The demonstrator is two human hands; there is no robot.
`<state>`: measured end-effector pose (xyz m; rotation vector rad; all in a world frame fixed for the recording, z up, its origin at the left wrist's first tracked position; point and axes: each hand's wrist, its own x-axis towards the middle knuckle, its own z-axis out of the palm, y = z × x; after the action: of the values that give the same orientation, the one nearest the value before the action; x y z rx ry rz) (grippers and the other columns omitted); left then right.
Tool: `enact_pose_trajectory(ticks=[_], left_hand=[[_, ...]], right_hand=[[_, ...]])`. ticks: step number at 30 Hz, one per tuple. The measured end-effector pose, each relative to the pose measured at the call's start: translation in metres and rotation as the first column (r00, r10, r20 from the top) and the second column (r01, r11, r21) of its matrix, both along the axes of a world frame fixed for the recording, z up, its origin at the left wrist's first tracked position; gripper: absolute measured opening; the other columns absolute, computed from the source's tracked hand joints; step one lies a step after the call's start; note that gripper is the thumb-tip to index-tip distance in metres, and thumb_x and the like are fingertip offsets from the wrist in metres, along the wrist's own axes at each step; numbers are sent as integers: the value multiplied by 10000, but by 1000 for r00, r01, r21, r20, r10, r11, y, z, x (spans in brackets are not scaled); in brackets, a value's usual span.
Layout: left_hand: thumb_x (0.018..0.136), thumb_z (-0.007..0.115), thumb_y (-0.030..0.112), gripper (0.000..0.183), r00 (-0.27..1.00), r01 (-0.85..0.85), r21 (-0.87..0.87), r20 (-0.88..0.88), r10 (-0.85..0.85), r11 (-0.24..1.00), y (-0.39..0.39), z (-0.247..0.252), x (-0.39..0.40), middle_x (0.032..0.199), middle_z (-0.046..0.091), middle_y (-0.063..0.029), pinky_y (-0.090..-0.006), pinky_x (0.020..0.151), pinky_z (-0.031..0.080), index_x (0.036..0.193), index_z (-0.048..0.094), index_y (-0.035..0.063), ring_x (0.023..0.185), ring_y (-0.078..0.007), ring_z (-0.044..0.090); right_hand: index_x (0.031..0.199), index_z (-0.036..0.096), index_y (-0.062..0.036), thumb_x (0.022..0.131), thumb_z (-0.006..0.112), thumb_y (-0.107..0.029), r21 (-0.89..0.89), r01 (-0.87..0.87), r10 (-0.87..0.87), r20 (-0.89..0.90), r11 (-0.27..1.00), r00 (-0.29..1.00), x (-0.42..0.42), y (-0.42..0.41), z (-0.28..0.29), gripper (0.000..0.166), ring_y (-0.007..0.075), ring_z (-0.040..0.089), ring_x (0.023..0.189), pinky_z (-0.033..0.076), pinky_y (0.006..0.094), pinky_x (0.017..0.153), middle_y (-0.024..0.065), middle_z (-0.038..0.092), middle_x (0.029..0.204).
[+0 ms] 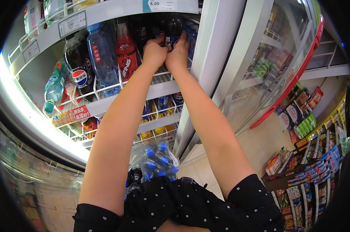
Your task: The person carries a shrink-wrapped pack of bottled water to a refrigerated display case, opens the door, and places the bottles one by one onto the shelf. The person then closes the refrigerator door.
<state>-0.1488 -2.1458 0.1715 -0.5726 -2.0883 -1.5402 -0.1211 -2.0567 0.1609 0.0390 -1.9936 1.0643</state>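
Observation:
Both my arms reach onto a wire-fronted shelf in a lit drinks cooler. My left hand [154, 52] and my right hand [177, 52] meet at the thumbs, in front of dark bottles with blue labels [172, 39] in the shadowed back of the shelf. The fingertips are partly hidden, so I cannot tell whether either hand grips a bottle. Left of my hands stand a red Sting bottle [125, 55], a large clear water bottle with a blue cap [104, 58] and a dark Pepsi bottle [78, 65]. A green-capped bottle [54, 90] leans at the shelf's left end.
The white door frame [214, 58] rises right of my arms, beside an open glass door with a red edge [291, 95]. Below me sits a plastic-wrapped pack of blue-capped bottles [156, 162]. Lower cooler shelves hold cans and bottles. Snack racks [305, 174] stand at the right.

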Motion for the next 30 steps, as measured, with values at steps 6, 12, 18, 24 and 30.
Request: enact_pose_trajectory(ticks=[6,12,18,24,30], left_hand=[[774,700,40,390,997,-6,155,75,-6,988,3,-4,-5,1031,708,-179,-291,798,512,1149,647,-53,900,-228,683],[817,651,106,302,997,-56,140,58,48,989,6,-7,-2,1043,696,-202,-332,879,498,1094,689,-8,1000,-321,672],[847,576,118,216,995,-57,190,97,40,980,1,-16,-15,935,706,-196,-338,788,497,971,715,8,866,-270,677],[848,548,135,210,973,26,298,210,-92,954,13,3,1,821,673,-126,-322,703,465,882,708,5,763,-187,600],[855,523,136,231,953,35,312,275,-126,949,2,2,-5,871,665,-150,-326,738,456,887,702,-6,797,-203,587]], right_hand=[[1490,205,-7,765,685,-77,-26,15,-13,60,1000,998,-10,-2,5,873,412,478,1221,424,404,1005,289,425,1337],[1482,235,-9,735,731,-96,-54,29,-26,51,998,998,-11,2,4,901,418,487,1210,430,413,1003,289,438,1329],[1464,245,28,773,672,-57,-106,0,18,168,994,986,-13,-9,11,817,433,452,1227,392,454,1041,275,449,1308],[1417,325,10,791,662,-97,26,278,-277,-46,960,960,-92,3,-14,719,450,535,1120,466,462,943,293,499,1230],[1426,294,9,753,669,-34,-39,209,-208,23,977,978,-86,-11,-13,771,474,519,1127,464,475,952,301,464,1263]])
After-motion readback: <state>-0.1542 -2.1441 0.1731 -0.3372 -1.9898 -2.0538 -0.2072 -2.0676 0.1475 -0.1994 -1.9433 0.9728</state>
